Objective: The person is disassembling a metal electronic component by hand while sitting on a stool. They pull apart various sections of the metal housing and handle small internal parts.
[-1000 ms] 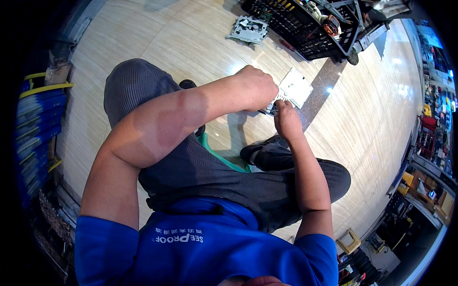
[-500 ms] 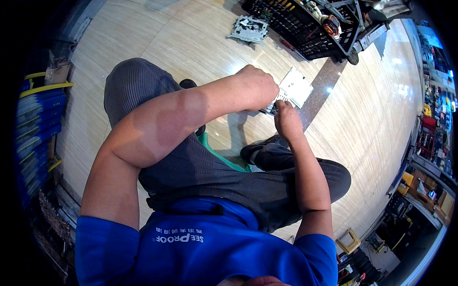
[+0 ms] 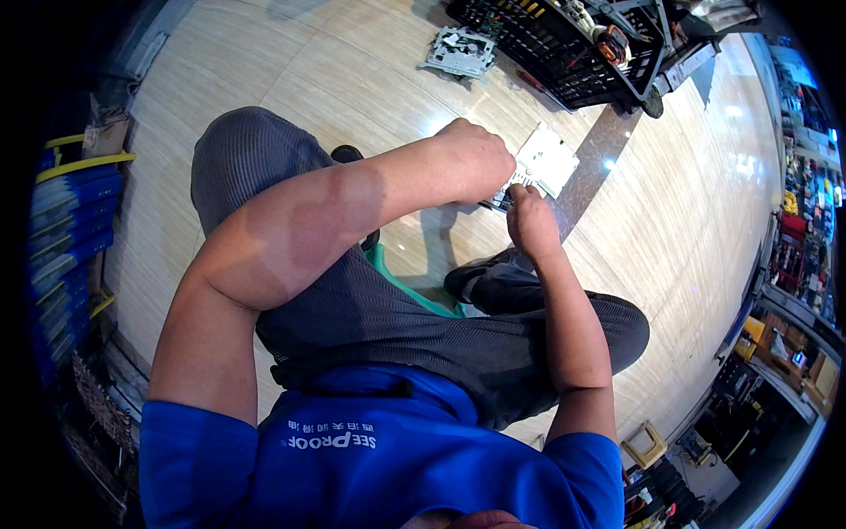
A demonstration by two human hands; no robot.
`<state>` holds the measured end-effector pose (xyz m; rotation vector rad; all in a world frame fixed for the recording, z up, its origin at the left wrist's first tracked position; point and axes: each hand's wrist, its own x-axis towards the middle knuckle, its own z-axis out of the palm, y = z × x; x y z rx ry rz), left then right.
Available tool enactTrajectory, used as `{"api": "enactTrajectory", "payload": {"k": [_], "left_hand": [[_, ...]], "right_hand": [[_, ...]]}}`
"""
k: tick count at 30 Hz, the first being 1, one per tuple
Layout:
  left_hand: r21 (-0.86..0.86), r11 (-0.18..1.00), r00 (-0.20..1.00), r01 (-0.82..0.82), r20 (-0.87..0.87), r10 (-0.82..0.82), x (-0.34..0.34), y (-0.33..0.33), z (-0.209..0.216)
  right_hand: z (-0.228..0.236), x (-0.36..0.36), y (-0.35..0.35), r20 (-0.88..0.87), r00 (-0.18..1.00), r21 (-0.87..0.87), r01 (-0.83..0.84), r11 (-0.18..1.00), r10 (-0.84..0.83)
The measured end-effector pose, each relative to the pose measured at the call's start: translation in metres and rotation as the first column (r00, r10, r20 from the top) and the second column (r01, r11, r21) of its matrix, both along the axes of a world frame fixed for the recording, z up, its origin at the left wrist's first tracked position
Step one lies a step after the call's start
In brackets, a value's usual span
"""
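A flat, whitish metal plate [image 3: 548,162] with holes and slots along its edges lies tilted over the floor in front of me, part of some device. Against its left edge my left hand [image 3: 471,161] is closed, knuckles up. The fingertips are turned away, so what they grip is hidden. My right hand [image 3: 533,220] has its thumb and fingers pressed together at the plate's near left corner, where a darker part shows under the edge. Whatever sits in this pinch is too small to make out. The two hands are close together at that corner.
Farther off, a similar metal chassis [image 3: 459,54] lies on the tiled floor. A black plastic crate [image 3: 564,57] full of cables and parts stands at the far right. Blue stacked items [image 3: 77,220] line the left side, and crowded shelves [image 3: 797,203] the right. My legs frame a green stool [image 3: 410,286].
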<state>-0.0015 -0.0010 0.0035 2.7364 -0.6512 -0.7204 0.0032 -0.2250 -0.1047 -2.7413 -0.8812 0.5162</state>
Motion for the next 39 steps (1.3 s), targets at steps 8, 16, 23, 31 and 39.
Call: {"api": "enactTrajectory", "payload": {"k": [8, 16, 23, 31, 39], "left_hand": [[-0.010, 1.000, 1.000, -0.002, -0.004, 0.002, 0.0005, 0.0000, -0.0011], [0.000, 1.000, 1.000, 0.002, -0.011, -0.002, 0.0012, 0.0000, 0.0004], [-0.023, 1.000, 1.000, -0.006, 0.003, 0.006, 0.0007, 0.0006, -0.0001], [-0.012, 1.000, 1.000, -0.003, -0.001, 0.003, 0.0010, 0.0006, -0.0002], [-0.007, 1.000, 1.000, -0.005, -0.010, 0.005, 0.0011, 0.0005, 0.0011]], "right_hand": [[-0.0033, 0.0018, -0.0017, 0.015, 1.000, -0.045, -0.012, 0.999, 0.013], [-0.0016, 0.0021, 0.0010, 0.002, 1.000, -0.097, -0.001, 0.995, 0.001], [-0.0002, 0.0012, 0.0010, 0.009, 1.000, -0.004, -0.015, 1.000, 0.015], [-0.0034, 0.0020, 0.0003, 0.007, 1.000, -0.027, 0.000, 1.000, 0.000], [0.0001, 0.0011, 0.0016, 0.002, 1.000, -0.022, 0.005, 1.000, -0.005]]}}
